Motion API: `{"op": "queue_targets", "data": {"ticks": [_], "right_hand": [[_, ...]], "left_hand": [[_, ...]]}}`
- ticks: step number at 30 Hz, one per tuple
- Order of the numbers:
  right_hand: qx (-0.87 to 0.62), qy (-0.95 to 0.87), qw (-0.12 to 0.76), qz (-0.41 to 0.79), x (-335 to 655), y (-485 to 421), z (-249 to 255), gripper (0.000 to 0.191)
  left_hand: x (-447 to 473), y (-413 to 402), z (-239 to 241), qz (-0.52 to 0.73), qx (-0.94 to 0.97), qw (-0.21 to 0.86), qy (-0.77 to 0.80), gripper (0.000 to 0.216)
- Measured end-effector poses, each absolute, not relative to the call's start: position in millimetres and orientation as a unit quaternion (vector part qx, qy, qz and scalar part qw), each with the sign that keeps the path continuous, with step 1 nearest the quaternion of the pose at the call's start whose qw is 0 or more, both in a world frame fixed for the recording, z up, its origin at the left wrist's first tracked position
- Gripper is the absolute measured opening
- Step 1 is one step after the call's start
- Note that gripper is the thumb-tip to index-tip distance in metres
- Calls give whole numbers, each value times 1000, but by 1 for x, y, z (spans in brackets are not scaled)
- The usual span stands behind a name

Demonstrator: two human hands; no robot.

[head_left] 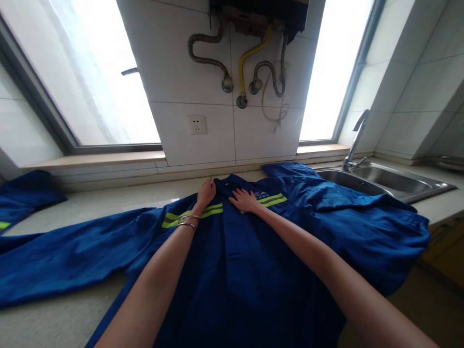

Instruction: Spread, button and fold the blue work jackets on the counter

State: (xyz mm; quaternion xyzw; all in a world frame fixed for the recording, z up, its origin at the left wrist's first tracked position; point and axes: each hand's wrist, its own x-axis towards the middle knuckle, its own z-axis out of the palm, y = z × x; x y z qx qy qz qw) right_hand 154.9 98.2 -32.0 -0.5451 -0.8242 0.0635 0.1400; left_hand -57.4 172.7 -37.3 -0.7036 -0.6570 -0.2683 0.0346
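Head view is showing a blue work jacket lying spread on the countertop, collar at twelve o'clock. Left hand and right hand are pressing flat, fingers open, beside it. One sleeve is lying outstretched toward nine o'clock; no fold is showing.

Strong daylight from behind, wide-angle bend.
The left window at 10 o'clock and the right window at 1 o'clock are burnt out to white glare. The blue jacket stays dim, a pale shine lies on the counter, and straight lines curve near the edges.
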Motion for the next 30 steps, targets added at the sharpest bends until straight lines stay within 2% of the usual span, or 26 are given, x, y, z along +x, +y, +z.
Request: {"op": "queue_targets", "data": {"ticks": [3,7,13,16,18,22,26,30], "right_hand": [[-548,-816,178,44,155,94,-29,58],[-533,-816,225,-6,148,93,-23,47],[-600,-780,173,41,121,111,-17,56],[-596,-785,156,70,118,122,-16,46],[-592,-778,190,87,122,127,-17,37],[-624,-695,329,141,136,139,-20,32],[-637,-626,423,155,145,146,-22,36],[-647,-588,461,152,143,143,-19,34]], "left_hand": [[-61,166,-33,-285,-706,50,-646,44],[-54,157,-35,-228,-783,38,-578,41],[-45,161,-42,-187,-830,30,-525,46],[-47,157,-39,-207,-826,43,-522,48],[-48,150,-34,-244,-806,62,-536,45],[-46,138,-23,-300,-735,85,-602,34],[-30,134,-19,-169,-752,26,-636,35],[-8,130,-23,-43,-786,-35,-616,54]]}}
